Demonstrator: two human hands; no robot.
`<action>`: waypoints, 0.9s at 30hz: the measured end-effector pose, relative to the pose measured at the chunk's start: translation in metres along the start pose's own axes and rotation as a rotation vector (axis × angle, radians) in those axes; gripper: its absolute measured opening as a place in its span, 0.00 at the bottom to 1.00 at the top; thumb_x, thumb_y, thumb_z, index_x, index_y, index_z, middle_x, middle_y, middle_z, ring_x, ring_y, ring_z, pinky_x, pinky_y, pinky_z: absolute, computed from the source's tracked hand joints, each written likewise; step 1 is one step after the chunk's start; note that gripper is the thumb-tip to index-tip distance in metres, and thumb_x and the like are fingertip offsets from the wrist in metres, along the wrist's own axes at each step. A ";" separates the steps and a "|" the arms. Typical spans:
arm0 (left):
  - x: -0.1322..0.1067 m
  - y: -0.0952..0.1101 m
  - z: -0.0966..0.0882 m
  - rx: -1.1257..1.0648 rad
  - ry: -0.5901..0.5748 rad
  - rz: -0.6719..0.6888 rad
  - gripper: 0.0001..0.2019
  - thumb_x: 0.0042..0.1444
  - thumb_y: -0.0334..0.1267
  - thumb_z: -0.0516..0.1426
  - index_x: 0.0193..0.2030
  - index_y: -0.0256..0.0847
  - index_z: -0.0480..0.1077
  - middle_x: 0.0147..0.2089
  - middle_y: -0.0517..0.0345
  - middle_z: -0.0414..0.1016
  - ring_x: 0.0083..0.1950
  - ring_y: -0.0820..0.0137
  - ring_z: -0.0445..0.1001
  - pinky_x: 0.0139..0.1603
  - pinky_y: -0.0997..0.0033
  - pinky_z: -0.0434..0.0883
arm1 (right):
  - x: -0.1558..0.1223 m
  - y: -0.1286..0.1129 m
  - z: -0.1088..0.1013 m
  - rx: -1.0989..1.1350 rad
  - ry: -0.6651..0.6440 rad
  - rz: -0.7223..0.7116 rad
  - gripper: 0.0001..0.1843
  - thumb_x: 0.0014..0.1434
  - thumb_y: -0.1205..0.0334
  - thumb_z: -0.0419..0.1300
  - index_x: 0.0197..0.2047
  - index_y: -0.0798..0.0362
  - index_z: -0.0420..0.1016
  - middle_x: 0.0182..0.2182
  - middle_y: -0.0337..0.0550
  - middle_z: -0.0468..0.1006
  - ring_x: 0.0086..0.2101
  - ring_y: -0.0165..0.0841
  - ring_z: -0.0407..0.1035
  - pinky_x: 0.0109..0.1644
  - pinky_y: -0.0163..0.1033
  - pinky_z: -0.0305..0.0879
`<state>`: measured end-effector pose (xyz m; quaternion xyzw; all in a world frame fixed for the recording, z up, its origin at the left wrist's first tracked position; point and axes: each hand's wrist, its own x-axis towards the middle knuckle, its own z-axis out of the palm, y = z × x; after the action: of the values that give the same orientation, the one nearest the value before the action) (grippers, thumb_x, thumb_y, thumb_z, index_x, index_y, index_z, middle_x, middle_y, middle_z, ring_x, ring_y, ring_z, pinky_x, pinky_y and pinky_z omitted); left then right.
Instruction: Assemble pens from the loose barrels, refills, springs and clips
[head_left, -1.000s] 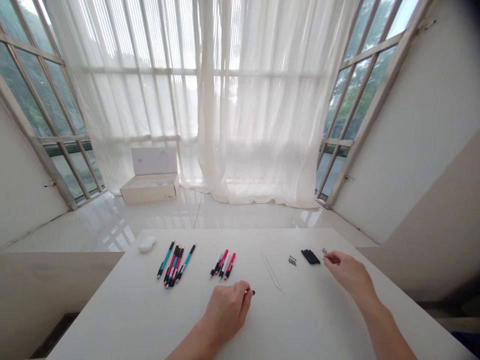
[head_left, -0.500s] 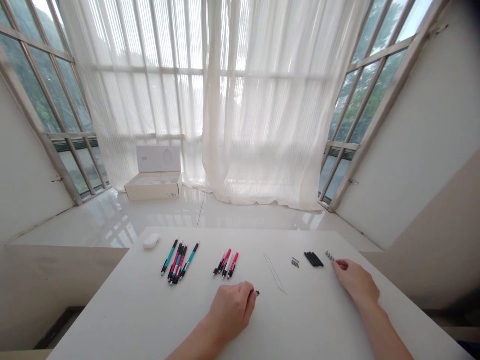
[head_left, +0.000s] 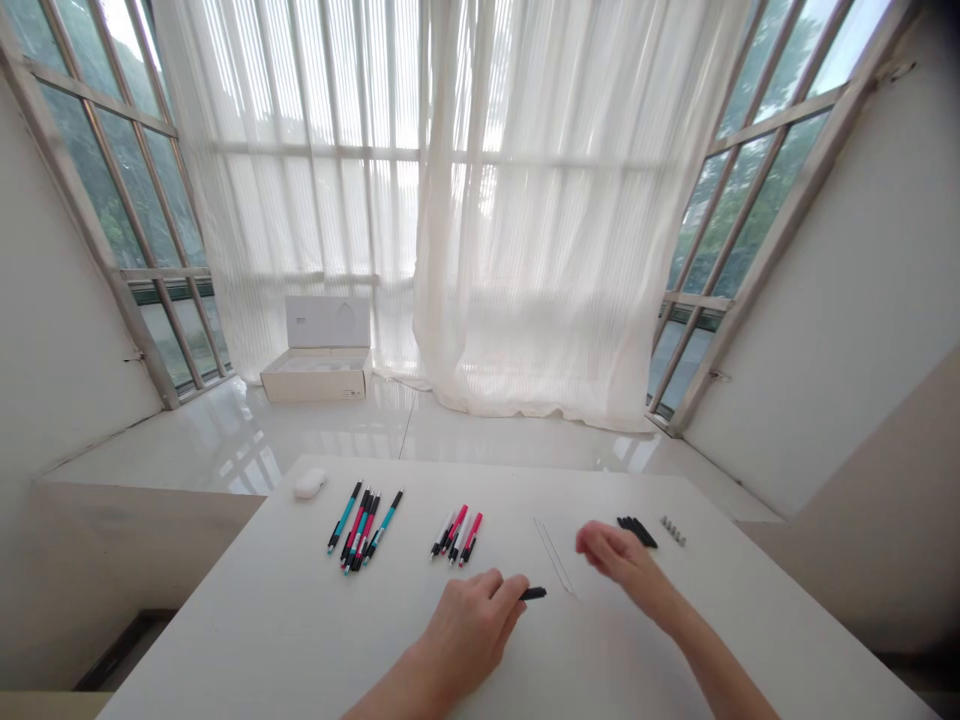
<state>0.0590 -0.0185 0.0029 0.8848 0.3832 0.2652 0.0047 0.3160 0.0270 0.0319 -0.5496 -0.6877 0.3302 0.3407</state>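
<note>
My left hand [head_left: 471, 622] rests on the white table [head_left: 300, 630], its fingers closed on a short black pen part [head_left: 535, 593] that sticks out to the right. My right hand [head_left: 616, 556] hovers just right of it, slightly blurred, with fingertips drawn together; what they hold is too small to make out. Two thin clear refills [head_left: 553, 556] lie between the hands. Behind the right hand lie a row of black sleeves [head_left: 639, 531] and a row of small metal springs [head_left: 673, 530].
A bunch of teal and red pens [head_left: 364, 517] and a smaller bunch of red and white pens [head_left: 457, 535] lie at the table's far left and middle. A white earbud-like case [head_left: 310, 483] sits at the far left corner. An open white box [head_left: 319, 365] stands on the floor by the curtains.
My right hand left the springs at the far right and swept left towards my left hand. The black part now sticks further out of my left fingers. The view tilted slightly.
</note>
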 end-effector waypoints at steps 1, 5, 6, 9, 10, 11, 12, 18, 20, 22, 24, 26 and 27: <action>0.000 0.000 0.001 0.005 0.006 0.003 0.08 0.64 0.33 0.47 0.47 0.43 0.63 0.34 0.58 0.71 0.30 0.70 0.70 0.27 0.74 0.63 | -0.002 -0.010 0.016 -0.023 -0.108 -0.058 0.26 0.60 0.40 0.49 0.27 0.54 0.70 0.20 0.36 0.67 0.23 0.28 0.58 0.26 0.34 0.54; 0.001 -0.002 0.004 0.032 0.024 0.036 0.06 0.63 0.32 0.46 0.38 0.41 0.63 0.32 0.57 0.71 0.30 0.69 0.70 0.28 0.72 0.64 | -0.012 -0.031 0.056 -0.103 -0.267 -0.128 0.24 0.62 0.46 0.50 0.21 0.54 0.63 0.17 0.33 0.62 0.22 0.26 0.54 0.25 0.32 0.51; 0.001 -0.003 0.005 0.042 0.026 0.038 0.06 0.63 0.32 0.47 0.37 0.41 0.63 0.32 0.57 0.71 0.30 0.69 0.70 0.28 0.72 0.63 | -0.013 -0.032 0.059 -0.111 -0.263 -0.128 0.24 0.62 0.47 0.49 0.21 0.53 0.62 0.17 0.33 0.62 0.21 0.26 0.54 0.25 0.32 0.50; 0.001 -0.003 0.010 0.066 0.037 0.017 0.06 0.63 0.33 0.47 0.36 0.41 0.63 0.32 0.57 0.72 0.29 0.69 0.71 0.27 0.73 0.63 | -0.016 -0.034 0.060 -0.128 -0.281 -0.111 0.22 0.63 0.51 0.50 0.21 0.54 0.63 0.16 0.33 0.65 0.21 0.26 0.55 0.25 0.31 0.51; 0.001 -0.003 0.011 0.069 0.043 0.005 0.06 0.63 0.33 0.47 0.37 0.41 0.63 0.32 0.57 0.72 0.29 0.69 0.71 0.26 0.73 0.63 | -0.016 -0.034 0.059 -0.134 -0.298 -0.108 0.21 0.63 0.52 0.50 0.21 0.54 0.64 0.16 0.33 0.66 0.20 0.26 0.56 0.25 0.31 0.51; 0.000 -0.003 0.012 0.067 0.051 -0.007 0.06 0.64 0.34 0.47 0.37 0.41 0.63 0.32 0.57 0.72 0.29 0.69 0.72 0.26 0.73 0.63 | -0.016 -0.035 0.058 -0.141 -0.309 -0.111 0.21 0.63 0.53 0.50 0.21 0.54 0.65 0.16 0.34 0.67 0.20 0.26 0.57 0.25 0.31 0.52; 0.000 -0.004 0.013 0.062 0.059 -0.018 0.06 0.64 0.34 0.47 0.37 0.41 0.63 0.32 0.57 0.73 0.29 0.69 0.72 0.26 0.73 0.63 | -0.017 -0.035 0.057 -0.150 -0.312 -0.121 0.21 0.63 0.54 0.49 0.21 0.54 0.65 0.16 0.34 0.67 0.20 0.26 0.58 0.26 0.31 0.53; 0.001 -0.004 0.009 -0.010 0.062 -0.068 0.05 0.63 0.35 0.47 0.40 0.41 0.63 0.31 0.58 0.73 0.27 0.69 0.73 0.23 0.73 0.61 | -0.017 -0.036 0.057 -0.166 -0.250 -0.191 0.16 0.61 0.53 0.52 0.28 0.54 0.72 0.21 0.36 0.72 0.22 0.27 0.61 0.27 0.32 0.56; 0.001 -0.004 0.007 -0.034 0.053 -0.079 0.05 0.63 0.35 0.47 0.41 0.41 0.63 0.32 0.58 0.74 0.27 0.69 0.73 0.23 0.72 0.61 | -0.017 -0.036 0.057 -0.168 -0.234 -0.214 0.15 0.61 0.53 0.53 0.30 0.53 0.73 0.22 0.36 0.73 0.24 0.27 0.63 0.29 0.32 0.58; 0.001 -0.004 0.006 -0.055 0.048 -0.073 0.06 0.64 0.35 0.46 0.41 0.41 0.64 0.33 0.57 0.75 0.28 0.69 0.74 0.24 0.72 0.62 | -0.017 -0.036 0.057 -0.176 -0.223 -0.233 0.15 0.60 0.53 0.54 0.31 0.53 0.73 0.23 0.37 0.73 0.24 0.28 0.63 0.29 0.32 0.59; 0.001 -0.005 0.005 -0.073 0.044 -0.063 0.08 0.64 0.34 0.45 0.42 0.41 0.64 0.34 0.56 0.75 0.30 0.69 0.74 0.26 0.73 0.63 | -0.017 -0.035 0.057 -0.176 -0.220 -0.239 0.14 0.60 0.52 0.54 0.31 0.53 0.74 0.23 0.37 0.74 0.25 0.28 0.64 0.30 0.32 0.59; 0.001 -0.007 0.006 -0.084 0.029 -0.065 0.09 0.65 0.33 0.44 0.42 0.41 0.64 0.34 0.56 0.76 0.30 0.69 0.74 0.27 0.73 0.63 | -0.016 -0.034 0.057 -0.174 -0.220 -0.234 0.14 0.60 0.52 0.54 0.32 0.52 0.74 0.23 0.37 0.75 0.25 0.28 0.64 0.30 0.33 0.59; 0.001 -0.008 0.006 -0.088 0.013 -0.072 0.09 0.65 0.33 0.44 0.42 0.42 0.64 0.34 0.57 0.76 0.30 0.69 0.74 0.27 0.73 0.63 | -0.016 -0.033 0.057 -0.171 -0.221 -0.231 0.14 0.60 0.52 0.54 0.32 0.52 0.75 0.23 0.37 0.75 0.25 0.28 0.64 0.30 0.33 0.59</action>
<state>0.0576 -0.0110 -0.0035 0.8677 0.4026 0.2871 0.0506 0.2541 0.0005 0.0262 -0.4542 -0.8051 0.2876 0.2506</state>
